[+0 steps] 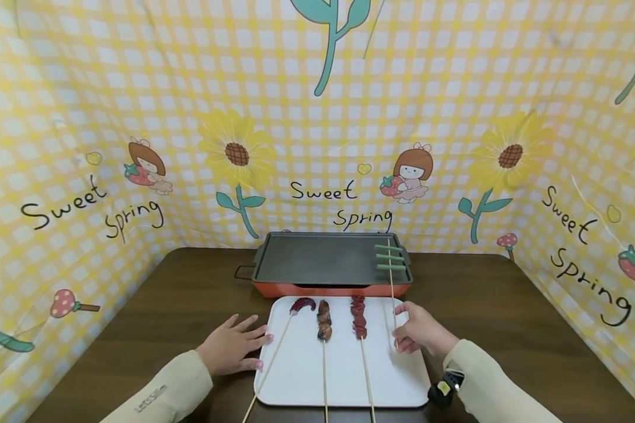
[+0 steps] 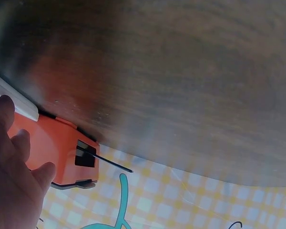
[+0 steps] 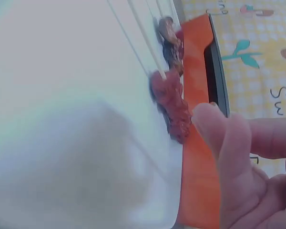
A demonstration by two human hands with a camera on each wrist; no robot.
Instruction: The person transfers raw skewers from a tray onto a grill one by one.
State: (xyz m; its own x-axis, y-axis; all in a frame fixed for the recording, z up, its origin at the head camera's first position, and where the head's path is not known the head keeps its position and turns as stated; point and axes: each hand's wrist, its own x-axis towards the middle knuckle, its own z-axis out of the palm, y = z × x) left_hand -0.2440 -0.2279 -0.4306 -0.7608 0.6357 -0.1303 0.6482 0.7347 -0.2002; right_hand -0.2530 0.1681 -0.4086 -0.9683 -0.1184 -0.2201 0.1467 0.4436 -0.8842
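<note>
My right hand [image 1: 417, 330] pinches the lower stick of a skewer of green vegetable pieces [image 1: 390, 257], at the tray's right side. Those pieces lie over the right end of a black griddle [image 1: 312, 258]; whether they touch it I cannot tell. On the white tray [image 1: 344, 376] are a dark red tentacle skewer [image 1: 303, 305], a browned meat skewer [image 1: 324, 320] and a red meat skewer [image 1: 358, 318]. My left hand [image 1: 233, 348] has its fingers spread at the tray's left edge. In the right wrist view, thumb and fingertips [image 3: 209, 121] show near the red meat; the held stick is not distinct.
The griddle's orange base [image 1: 328, 289] stands right behind the tray, with a wire handle [image 1: 243, 271] sticking out left. Dark wooden table [image 1: 153, 329] extends on both sides. A yellow checked cloth [image 1: 317, 129] hangs around the back and sides. Several sticks overhang the tray's front edge.
</note>
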